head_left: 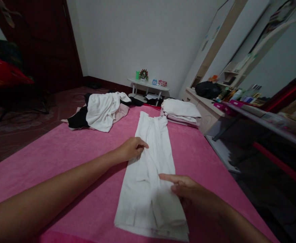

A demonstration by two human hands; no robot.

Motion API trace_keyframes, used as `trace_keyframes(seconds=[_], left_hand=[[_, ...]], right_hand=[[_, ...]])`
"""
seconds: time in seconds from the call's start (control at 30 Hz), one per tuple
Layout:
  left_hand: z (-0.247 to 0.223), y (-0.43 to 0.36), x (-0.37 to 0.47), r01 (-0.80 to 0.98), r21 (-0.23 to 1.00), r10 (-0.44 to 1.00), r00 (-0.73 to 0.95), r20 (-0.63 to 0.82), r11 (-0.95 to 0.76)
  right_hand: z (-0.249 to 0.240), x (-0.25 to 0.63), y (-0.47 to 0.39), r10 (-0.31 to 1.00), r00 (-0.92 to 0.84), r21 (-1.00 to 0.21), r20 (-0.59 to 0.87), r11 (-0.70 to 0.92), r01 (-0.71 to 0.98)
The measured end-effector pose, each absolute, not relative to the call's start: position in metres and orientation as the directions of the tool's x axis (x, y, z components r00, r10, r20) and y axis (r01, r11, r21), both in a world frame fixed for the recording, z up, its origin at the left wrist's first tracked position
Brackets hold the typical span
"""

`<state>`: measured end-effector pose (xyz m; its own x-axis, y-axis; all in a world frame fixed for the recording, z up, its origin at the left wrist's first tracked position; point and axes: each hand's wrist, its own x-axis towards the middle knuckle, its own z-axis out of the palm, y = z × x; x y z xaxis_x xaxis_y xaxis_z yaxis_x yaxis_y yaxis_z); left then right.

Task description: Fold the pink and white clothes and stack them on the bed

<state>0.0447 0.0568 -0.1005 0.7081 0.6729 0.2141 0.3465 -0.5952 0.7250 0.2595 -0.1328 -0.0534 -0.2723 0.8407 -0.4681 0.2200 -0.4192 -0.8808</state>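
Note:
A long white garment (pixel 154 152) lies folded into a narrow strip on the pink bed cover, its gathered end pointing away from me. My left hand (pixel 134 148) is at its left edge about halfway up, fingers curled and thumb and forefinger closed on the cloth. Lower down, on the right side, my right hand (pixel 185 189) rests against the garment with the forefinger stretched across the fabric and the thumb apart from it. The other fingers of that hand are partly hidden beneath it. Wrinkles run lengthwise between the hands.
Loose white, black and pink clothes (pixel 102 109) lie heaped at the bed's far left. A stack of folded clothes (pixel 180 111) sits at the far right. Beyond the pink bed cover (pixel 92 148) stands a small white table (pixel 148 84); a cluttered desk (pixel 266 118) lines the right side.

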Motion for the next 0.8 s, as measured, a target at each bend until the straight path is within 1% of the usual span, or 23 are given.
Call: trace_keyframes(seconds=[0.03, 0.07, 0.1, 0.13, 0.2, 0.27, 0.3, 0.37, 0.5, 0.63, 0.7, 0.8], left_hand=[[-0.098, 0.054, 0.037, 0.356, 0.647, 0.631, 0.734, 0.253, -0.674], [-0.096, 0.051, 0.029, 0.355, 0.583, 0.589, 0.759, 0.277, -0.731], [-0.093, 0.048, 0.021, 0.342, 0.532, 0.546, 0.787, 0.288, -0.774], [-0.091, 0.045, 0.013, 0.321, 0.489, 0.498, 0.818, 0.288, -0.811], [-0.086, 0.039, -0.004, 0.269, 0.406, 0.399, 0.874, 0.278, -0.873], [-0.082, 0.032, -0.018, 0.213, 0.332, 0.308, 0.914, 0.266, -0.919], [-0.081, 0.027, -0.024, 0.185, 0.308, 0.270, 0.926, 0.263, -0.933], [-0.077, 0.018, -0.032, 0.134, 0.292, 0.214, 0.941, 0.262, -0.947], [-0.069, 0.001, -0.032, 0.025, 0.312, 0.109, 0.961, 0.254, -0.950], [-0.074, -0.002, -0.022, -0.027, 0.329, 0.068, 0.960, 0.273, -0.944], [-0.079, -0.001, -0.018, -0.028, 0.351, 0.082, 0.952, 0.294, -0.936], [-0.072, -0.008, -0.017, -0.071, 0.441, 0.088, 0.940, 0.330, -0.895]], right_hand=[[-0.053, 0.262, -0.136, 0.835, -0.294, -0.872, -0.465, -0.373, 0.318], [-0.052, 0.265, -0.139, 0.849, -0.302, -0.857, -0.433, -0.285, 0.429], [-0.052, 0.270, -0.141, 0.879, -0.303, -0.828, -0.367, -0.161, 0.536], [-0.054, 0.275, -0.141, 0.914, -0.300, -0.774, -0.274, -0.024, 0.633], [-0.059, 0.288, -0.140, 0.948, -0.311, -0.586, -0.063, 0.217, 0.781], [-0.068, 0.300, -0.139, 0.932, -0.348, -0.383, 0.105, 0.361, 0.850], [-0.073, 0.304, -0.139, 0.914, -0.375, -0.312, 0.156, 0.406, 0.859], [-0.080, 0.307, -0.139, 0.877, -0.438, -0.242, 0.198, 0.477, 0.845], [-0.082, 0.295, -0.137, 0.816, -0.538, -0.194, 0.212, 0.575, 0.795], [-0.083, 0.285, -0.124, 0.786, -0.586, -0.182, 0.196, 0.616, 0.766], [-0.085, 0.284, -0.118, 0.762, -0.620, -0.242, 0.185, 0.647, 0.723], [-0.092, 0.279, -0.120, 0.764, -0.597, -0.431, 0.244, 0.637, 0.639]])
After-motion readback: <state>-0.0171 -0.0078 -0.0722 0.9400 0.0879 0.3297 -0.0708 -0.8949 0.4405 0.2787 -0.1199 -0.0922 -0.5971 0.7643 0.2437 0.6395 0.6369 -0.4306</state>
